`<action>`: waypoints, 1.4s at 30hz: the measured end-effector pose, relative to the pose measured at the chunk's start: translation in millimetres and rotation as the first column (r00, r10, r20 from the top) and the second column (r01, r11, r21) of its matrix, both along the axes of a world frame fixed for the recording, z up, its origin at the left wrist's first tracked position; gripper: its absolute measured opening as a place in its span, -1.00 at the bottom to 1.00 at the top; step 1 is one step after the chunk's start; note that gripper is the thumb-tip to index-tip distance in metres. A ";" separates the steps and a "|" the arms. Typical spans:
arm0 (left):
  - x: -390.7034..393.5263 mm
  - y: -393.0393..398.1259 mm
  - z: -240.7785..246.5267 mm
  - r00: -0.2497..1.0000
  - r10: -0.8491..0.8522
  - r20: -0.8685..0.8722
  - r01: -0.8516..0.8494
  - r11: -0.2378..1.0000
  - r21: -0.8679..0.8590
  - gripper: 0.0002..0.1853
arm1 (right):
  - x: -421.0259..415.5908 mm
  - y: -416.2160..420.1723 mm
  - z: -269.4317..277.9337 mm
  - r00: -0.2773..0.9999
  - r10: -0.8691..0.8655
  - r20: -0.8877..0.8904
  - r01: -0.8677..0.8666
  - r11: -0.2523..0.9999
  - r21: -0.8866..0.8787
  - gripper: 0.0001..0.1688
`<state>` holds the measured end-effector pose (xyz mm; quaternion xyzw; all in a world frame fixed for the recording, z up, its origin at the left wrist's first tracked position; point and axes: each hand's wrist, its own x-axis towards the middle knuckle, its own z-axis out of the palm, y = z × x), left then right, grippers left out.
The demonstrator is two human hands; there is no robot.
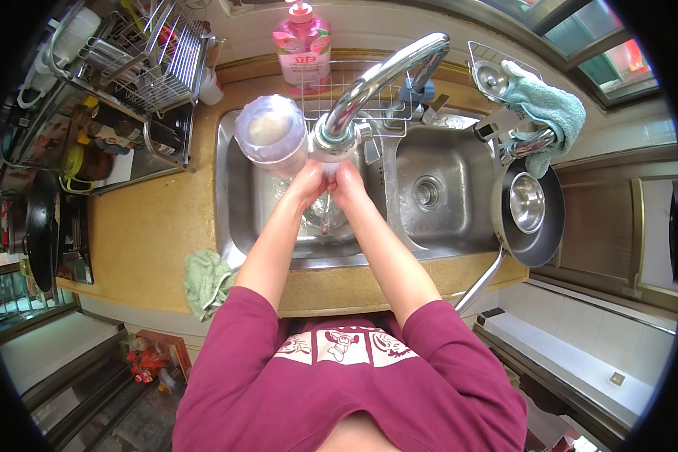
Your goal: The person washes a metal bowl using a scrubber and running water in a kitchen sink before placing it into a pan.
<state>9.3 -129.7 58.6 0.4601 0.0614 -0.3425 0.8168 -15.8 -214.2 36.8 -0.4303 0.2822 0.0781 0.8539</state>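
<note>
My left hand (pixel 311 182) and my right hand (pixel 347 179) are together under the spout head (pixel 332 148) of a chrome kitchen tap (pixel 385 79). Water runs down between them into the left basin (pixel 248 214) of a stainless steel sink. The spout head hides most of my fingers, so whether they hold something small cannot be seen. Just left of my left hand stands a round, whitish translucent container (pixel 271 133) with something pale inside its top.
A pink pump bottle (pixel 304 56) stands behind the sink. The right basin (pixel 449 186) has a drain strainer. A frying pan (pixel 551 226) holding a metal bowl (pixel 526 203) sits at the right. A green cloth (pixel 208 282) hangs over the counter's front edge; a wire rack (pixel 175 68) stands left.
</note>
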 end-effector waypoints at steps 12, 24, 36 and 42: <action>-51.0 44.9 25.1 0.981 -0.126 -0.150 0.153 0.970 0.187 -0.87 | 27.6 23.1 -17.9 0.974 -0.183 -0.135 0.215 0.935 0.281 -0.89; -65.8 62.1 22.9 0.724 -0.515 0.459 -0.361 0.283 0.888 -0.82 | 26.2 17.5 20.4 0.983 0.176 0.048 -0.144 0.911 -0.387 -0.75; -49.2 54.0 -42.7 0.874 -0.270 0.403 -0.030 0.799 0.601 -0.83 | -58.0 16.1 70.6 0.884 0.423 0.202 -0.048 0.510 -0.859 -0.69; -66.9 8.0 4.9 0.609 -0.485 0.628 -0.092 0.743 0.663 -0.79 | -92.6 -16.8 60.8 0.940 0.218 0.263 0.173 0.361 -0.916 -0.70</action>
